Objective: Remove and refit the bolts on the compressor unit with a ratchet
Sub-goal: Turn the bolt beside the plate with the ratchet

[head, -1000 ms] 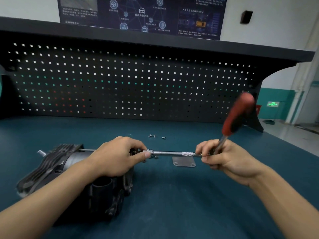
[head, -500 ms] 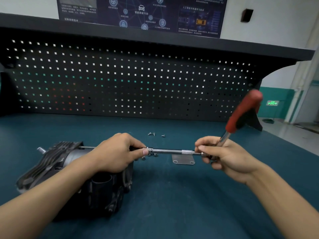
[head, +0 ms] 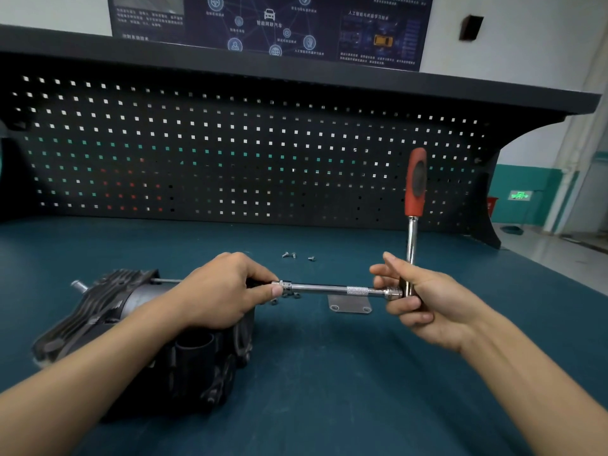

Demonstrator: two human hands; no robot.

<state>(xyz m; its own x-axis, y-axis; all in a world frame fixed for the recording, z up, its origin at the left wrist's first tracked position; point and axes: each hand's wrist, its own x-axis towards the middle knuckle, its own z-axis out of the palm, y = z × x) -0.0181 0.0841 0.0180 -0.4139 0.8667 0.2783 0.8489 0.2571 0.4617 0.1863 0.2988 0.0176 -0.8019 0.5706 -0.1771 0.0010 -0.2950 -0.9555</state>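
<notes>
In the head view, the chrome extension bar [head: 329, 288] is pinched at its socket end by the left hand [head: 220, 291], over the dark ribbed metal compressor unit [head: 108, 301]. The red-handled chrome ratchet [head: 415, 185] is clasped at its head by the curled fingers of the right hand [head: 431, 307], its handle upright above them. Beyond the bar lie small loose bolts [head: 289, 255].

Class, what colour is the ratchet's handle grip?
Red with a dark inset, ratchet handle, head view.

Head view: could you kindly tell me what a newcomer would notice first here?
The ratchet, red handle upright, stands right of centre before the pegboard. Its extension bar spans between the left hand, at the black compressor unit, and the right hand. Loose bolts lie on the bench behind.
</notes>
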